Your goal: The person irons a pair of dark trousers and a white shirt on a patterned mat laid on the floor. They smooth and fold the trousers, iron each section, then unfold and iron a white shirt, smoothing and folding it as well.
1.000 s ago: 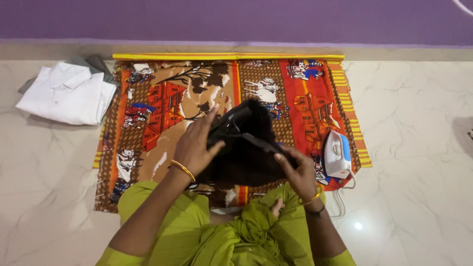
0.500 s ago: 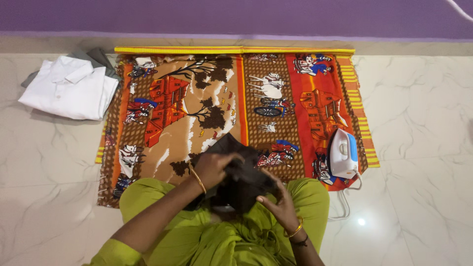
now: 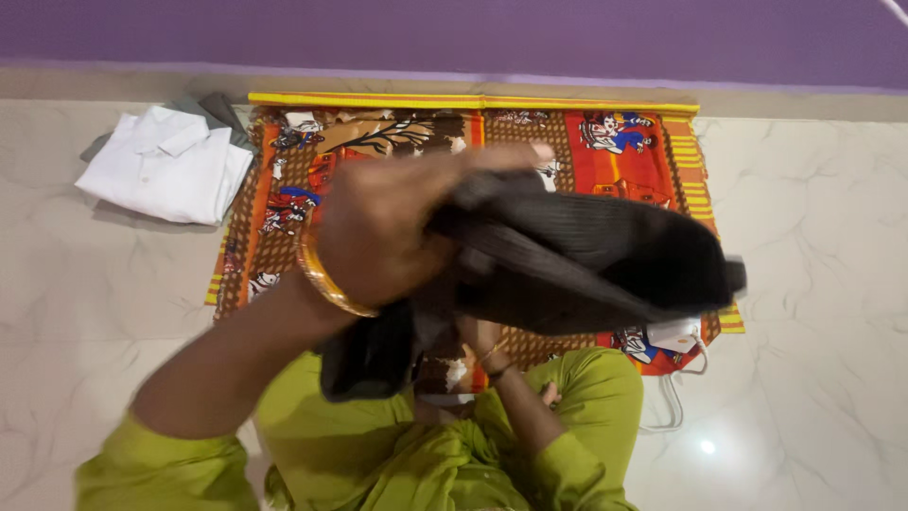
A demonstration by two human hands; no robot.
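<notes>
Dark charcoal ribbed cloth, a soft knitted-looking garment, is lifted up in front of you, above the near middle of the patterned mat, stretching rightward and hiding most of the iron. Your left hand has its fingers closed over the garment's upper left part, so the loose end hangs down in a limp fold below your wrist. Your right hand is under the cloth; only the wrist with its bangle shows, and you cannot tell how its fingers stand.

Beneath lies the orange, brown and red printed cotton mat on the pale marble floor. A white electric iron peeks out at the mat's near right corner. Off its far left corner sits a folded white shirt.
</notes>
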